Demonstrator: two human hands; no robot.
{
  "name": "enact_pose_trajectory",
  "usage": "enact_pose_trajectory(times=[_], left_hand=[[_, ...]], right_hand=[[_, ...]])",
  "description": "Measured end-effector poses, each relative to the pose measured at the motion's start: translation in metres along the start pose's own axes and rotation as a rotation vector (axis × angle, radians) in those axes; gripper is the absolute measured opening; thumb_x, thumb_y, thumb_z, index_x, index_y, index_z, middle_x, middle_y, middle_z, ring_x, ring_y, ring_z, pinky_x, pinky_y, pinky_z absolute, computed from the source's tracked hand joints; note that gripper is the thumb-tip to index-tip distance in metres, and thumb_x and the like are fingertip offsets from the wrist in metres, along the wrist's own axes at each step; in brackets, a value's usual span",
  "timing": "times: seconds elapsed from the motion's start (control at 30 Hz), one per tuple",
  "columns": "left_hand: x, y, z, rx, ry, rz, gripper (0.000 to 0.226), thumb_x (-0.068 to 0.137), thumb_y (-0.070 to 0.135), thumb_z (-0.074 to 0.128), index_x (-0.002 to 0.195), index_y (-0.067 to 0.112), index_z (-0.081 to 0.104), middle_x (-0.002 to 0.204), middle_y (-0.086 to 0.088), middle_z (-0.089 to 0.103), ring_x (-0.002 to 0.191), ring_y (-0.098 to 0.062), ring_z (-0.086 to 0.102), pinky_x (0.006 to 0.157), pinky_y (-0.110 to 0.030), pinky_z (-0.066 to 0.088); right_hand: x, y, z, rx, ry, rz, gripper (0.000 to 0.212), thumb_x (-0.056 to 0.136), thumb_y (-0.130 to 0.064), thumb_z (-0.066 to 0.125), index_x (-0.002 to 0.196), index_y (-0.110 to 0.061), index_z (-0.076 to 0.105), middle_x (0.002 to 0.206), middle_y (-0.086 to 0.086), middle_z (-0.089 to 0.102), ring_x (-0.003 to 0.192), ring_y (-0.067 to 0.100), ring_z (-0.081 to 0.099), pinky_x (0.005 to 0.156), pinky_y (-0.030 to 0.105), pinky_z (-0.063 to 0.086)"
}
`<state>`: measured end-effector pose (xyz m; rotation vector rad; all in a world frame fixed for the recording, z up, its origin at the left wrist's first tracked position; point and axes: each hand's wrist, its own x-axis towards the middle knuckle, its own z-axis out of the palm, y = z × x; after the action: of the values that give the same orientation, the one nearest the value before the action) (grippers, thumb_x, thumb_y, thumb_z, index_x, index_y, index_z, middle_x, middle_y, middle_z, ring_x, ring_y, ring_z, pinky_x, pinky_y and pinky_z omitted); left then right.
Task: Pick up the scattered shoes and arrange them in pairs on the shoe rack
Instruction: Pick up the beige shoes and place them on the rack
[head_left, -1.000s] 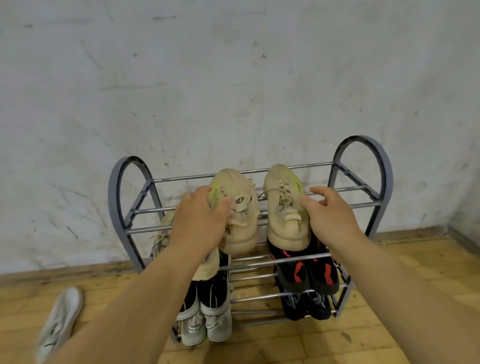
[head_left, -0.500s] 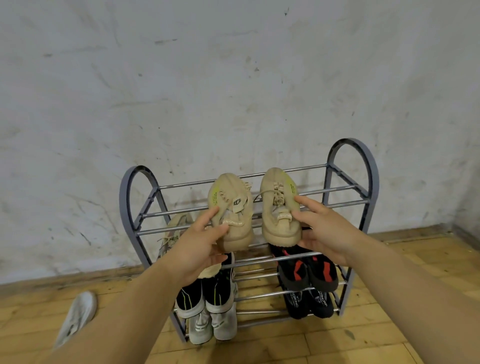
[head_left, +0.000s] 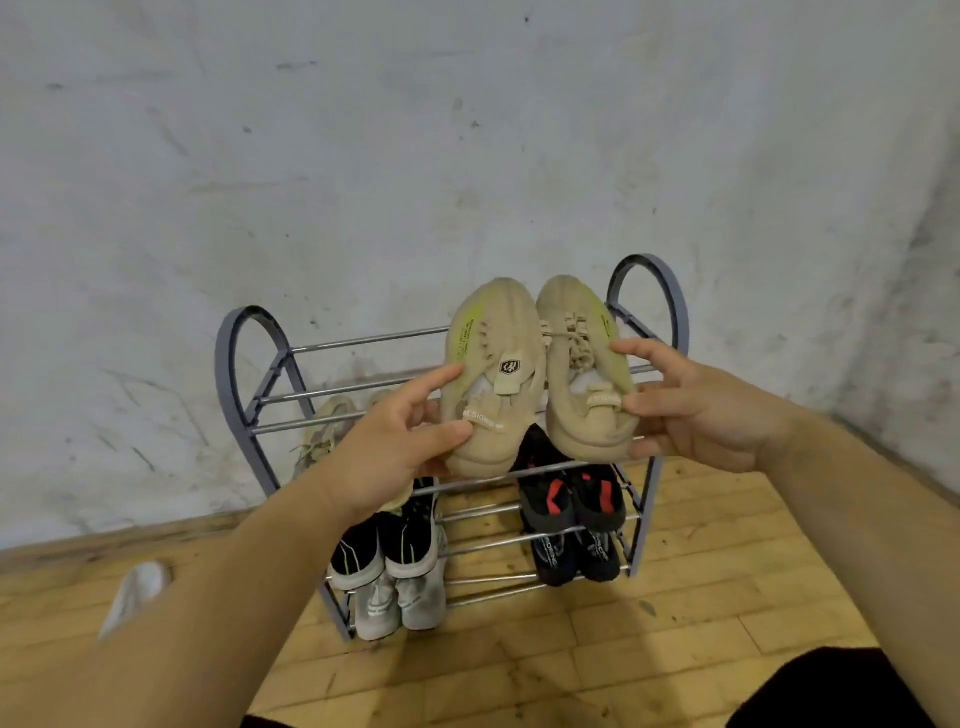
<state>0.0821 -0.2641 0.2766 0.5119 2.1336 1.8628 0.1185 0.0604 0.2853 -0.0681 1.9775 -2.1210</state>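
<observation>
Two beige knit sneakers are side by side, toes pointing up toward the wall, in front of the top tier of the grey metal shoe rack (head_left: 244, 374). My left hand (head_left: 395, 441) grips the left beige sneaker (head_left: 493, 364) at its heel side. My right hand (head_left: 691, 410) grips the right beige sneaker (head_left: 576, 384) from its right side. The two shoes touch each other. Whether they rest on the top bars or hang just above them I cannot tell.
Another beige shoe (head_left: 324, 431) lies on a middle tier at left. Black-and-white sneakers (head_left: 384, 545) and grey-white sneakers (head_left: 400, 608) fill the lower left, black-red (head_left: 566, 499) and dark pairs (head_left: 571, 556) the lower right. A white shoe (head_left: 137, 592) lies on the wooden floor at left.
Both hands have drawn the two beige sneakers closer together and toward the rack's right side; the shoes now touch. My view has shifted left and nearer.
</observation>
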Motion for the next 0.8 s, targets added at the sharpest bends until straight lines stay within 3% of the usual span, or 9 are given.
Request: enact_pose_trajectory(times=[0.07,0.13,0.23,0.33,0.43,0.53,0.6,0.7,0.8], left_hand=[[-0.008,0.005,0.003,-0.004,-0.064,-0.016,0.055,0.091,0.013,0.069,0.139,0.036,0.056,0.124,-0.008,0.071,0.109,-0.026,0.070,0.084,-0.041,0.059],[-0.014,0.006,0.000,-0.039,-0.144,-0.053,0.056,0.086,0.019,0.074,0.137,0.034,0.059,0.128,-0.009,0.069,0.109,-0.024,0.069,0.081,-0.036,0.059],[-0.023,0.004,-0.003,-0.064,-0.278,-0.111,0.070,0.072,0.038,0.090,0.136,0.032,0.061,0.132,-0.007,0.067,0.116,-0.028,0.067,0.092,-0.045,0.057],[-0.029,-0.004,-0.002,-0.021,-0.366,-0.155,0.080,0.064,0.050,0.092,0.137,0.034,0.061,0.140,-0.010,0.062,0.131,-0.042,0.054,0.108,-0.065,0.040],[-0.031,-0.009,0.004,0.005,-0.369,-0.224,0.085,0.057,0.053,0.095,0.134,0.036,0.064,0.139,-0.006,0.063,0.127,-0.035,0.059,0.100,-0.058,0.051],[-0.030,-0.014,0.010,-0.003,-0.328,-0.255,0.082,0.059,0.048,0.095,0.134,0.035,0.064,0.134,-0.004,0.066,0.117,-0.027,0.067,0.093,-0.050,0.057],[-0.028,-0.019,0.019,-0.013,-0.288,-0.275,0.061,0.083,0.029,0.082,0.138,0.033,0.059,0.125,-0.005,0.069,0.105,-0.020,0.071,0.087,-0.044,0.060],[-0.020,-0.029,0.030,0.022,-0.223,-0.310,0.053,0.098,0.009,0.064,0.144,0.032,0.051,0.118,-0.010,0.064,0.095,-0.017,0.071,0.076,-0.032,0.059],[-0.001,-0.047,0.035,0.024,-0.155,-0.317,0.058,0.096,0.011,0.068,0.146,0.035,0.049,0.131,-0.017,0.060,0.112,-0.031,0.067,0.086,-0.043,0.061]], right_hand=[[-0.024,0.000,-0.017,0.003,-0.055,0.051,0.088,0.063,-0.022,0.096,0.138,-0.038,0.054,0.129,0.017,0.069,0.111,0.034,0.069,0.091,0.050,0.059],[-0.042,0.003,-0.034,-0.016,-0.108,0.123,0.100,0.046,-0.027,0.104,0.135,-0.038,0.059,0.125,0.015,0.070,0.103,0.031,0.071,0.081,0.043,0.062],[-0.067,0.013,-0.057,-0.024,-0.142,0.246,0.095,0.053,-0.021,0.101,0.137,-0.035,0.060,0.130,0.018,0.065,0.100,0.031,0.068,0.079,0.041,0.063],[-0.080,0.024,-0.067,-0.042,-0.180,0.334,0.078,0.070,-0.014,0.090,0.139,-0.033,0.058,0.146,0.021,0.054,0.117,0.037,0.052,0.087,0.043,0.056],[-0.082,0.033,-0.061,-0.072,-0.170,0.373,0.085,0.069,-0.014,0.087,0.144,-0.030,0.052,0.138,0.023,0.059,0.114,0.035,0.055,0.089,0.044,0.056],[-0.073,0.039,-0.053,-0.108,-0.134,0.381,0.093,0.062,-0.017,0.093,0.143,-0.034,0.052,0.137,0.019,0.063,0.111,0.033,0.060,0.098,0.047,0.053],[-0.062,0.040,-0.047,-0.117,-0.088,0.378,0.085,0.068,-0.014,0.087,0.142,-0.037,0.052,0.135,0.014,0.066,0.113,0.032,0.062,0.104,0.048,0.049],[-0.040,0.043,-0.035,-0.147,0.011,0.365,0.073,0.086,-0.005,0.076,0.144,-0.041,0.049,0.132,0.009,0.069,0.111,0.029,0.067,0.092,0.042,0.056],[-0.013,0.049,-0.025,-0.174,0.107,0.369,0.071,0.094,0.001,0.066,0.147,-0.042,0.046,0.128,0.009,0.069,0.110,0.028,0.068,0.081,0.039,0.057]])
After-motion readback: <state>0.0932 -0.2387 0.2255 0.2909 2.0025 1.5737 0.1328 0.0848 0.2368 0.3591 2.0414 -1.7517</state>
